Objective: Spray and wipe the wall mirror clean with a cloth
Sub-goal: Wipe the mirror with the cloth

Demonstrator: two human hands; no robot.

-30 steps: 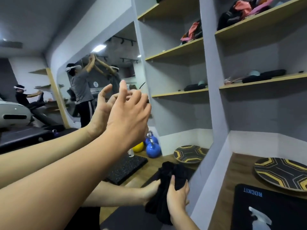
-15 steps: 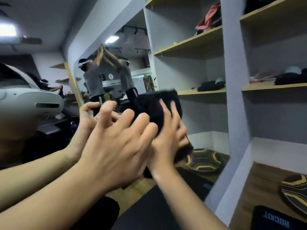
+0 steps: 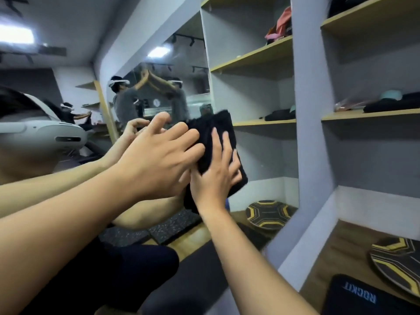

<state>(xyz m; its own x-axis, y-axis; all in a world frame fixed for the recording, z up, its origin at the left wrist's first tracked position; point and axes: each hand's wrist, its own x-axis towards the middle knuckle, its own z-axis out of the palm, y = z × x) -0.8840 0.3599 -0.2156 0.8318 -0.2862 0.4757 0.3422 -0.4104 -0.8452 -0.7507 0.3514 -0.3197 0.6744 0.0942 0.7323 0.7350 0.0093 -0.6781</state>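
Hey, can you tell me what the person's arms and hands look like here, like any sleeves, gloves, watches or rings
Both arms are bare as far as the view reaches: no sleeves show on either forearm. The left hand and the right hand wear no gloves, and no watch, bracelet or ring is visible on the wrists or fingers. Nails look short and unpainted, though the image is slightly blurred. No marks or tattoos show.

One head-worn wide-angle view only; no second view to overlap. Looks forward and slightly down along both outstretched forearms, facing the wall mirror (image 3: 254,155) at a slant from its left. Very near: left hand (image 3: 156,162) and right hand (image 3: 216,176) fill mid-frame. Mirror shows the headset (image 3: 38,133) at left edge. Shelves (image 3: 368,114) run off right; floor at lower right. Straight edges bowed toward frame borders.
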